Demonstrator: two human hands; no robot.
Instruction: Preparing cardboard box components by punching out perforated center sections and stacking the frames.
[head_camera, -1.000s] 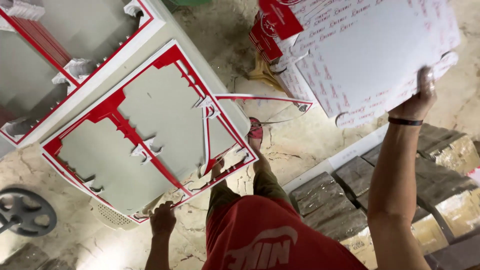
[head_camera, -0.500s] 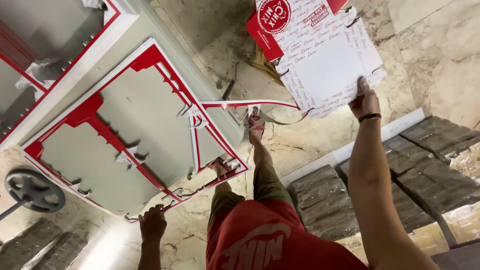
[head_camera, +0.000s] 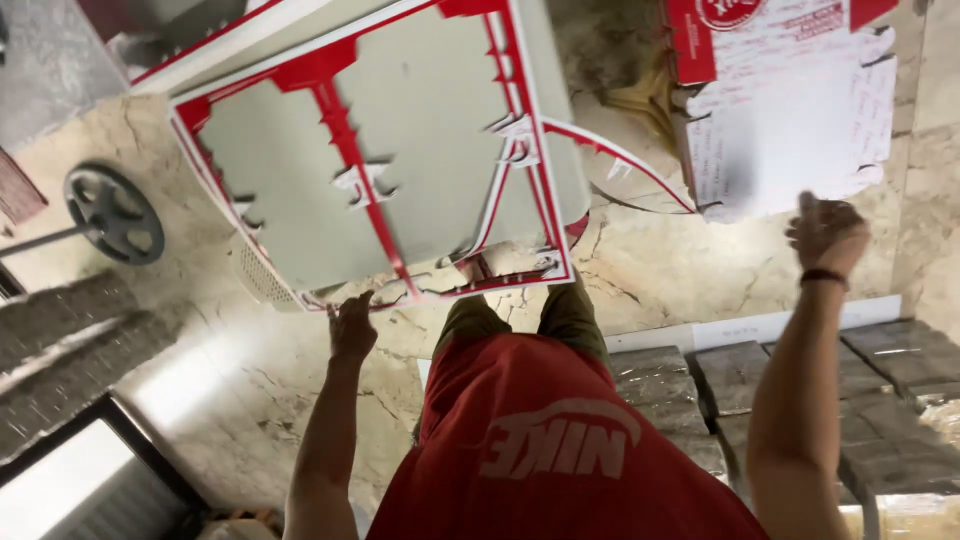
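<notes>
My left hand (head_camera: 352, 326) is closed on the near edge of a large flat die-cut cardboard sheet (head_camera: 400, 170), grey with red borders and cut-out strips. The sheet lies tilted over a similar stack in front of my legs. My right hand (head_camera: 826, 235) hovers with fingers apart and holds nothing. It is just below a pile of white flat carton blanks (head_camera: 790, 120) with red panels, which rests on the floor at the upper right. A dark band sits on my right wrist.
A grey spoked wheel (head_camera: 115, 213) on a rod stands at the left on the marble floor (head_camera: 650, 270). Bundled grey-brown stacks (head_camera: 880, 370) lie at the right behind a white strip (head_camera: 760, 326). Darker stacks (head_camera: 70, 325) lie at the lower left.
My right hand carried a white carton blank, laid it on the pile at the upper right and let go. My left hand stayed at the grey sheet's near edge.
</notes>
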